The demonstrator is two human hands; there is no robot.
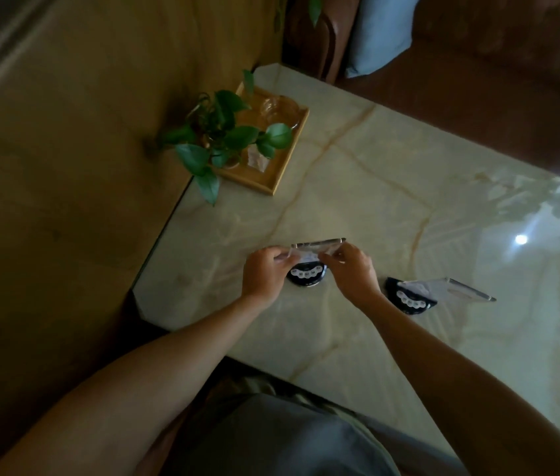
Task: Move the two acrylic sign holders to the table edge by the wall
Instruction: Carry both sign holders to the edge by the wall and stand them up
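Observation:
A clear acrylic sign holder [318,247] with a black printed card stands on the marble table [357,173], a little way in from the wall-side edge. My left hand [264,274] grips its left side and my right hand [354,269] grips its right side, so the middle of its lower part shows between them. A second acrylic sign holder [440,292] with the same black card stands on the table to the right, just beyond my right wrist, with nothing touching it.
A wooden tray [280,166] with glass cups and a leafy green plant [218,139] sits at the far wall-side corner. The tan wall [65,149] runs along the table's left edge. A brown sofa with a pale blue cushion [378,32] lies beyond the table.

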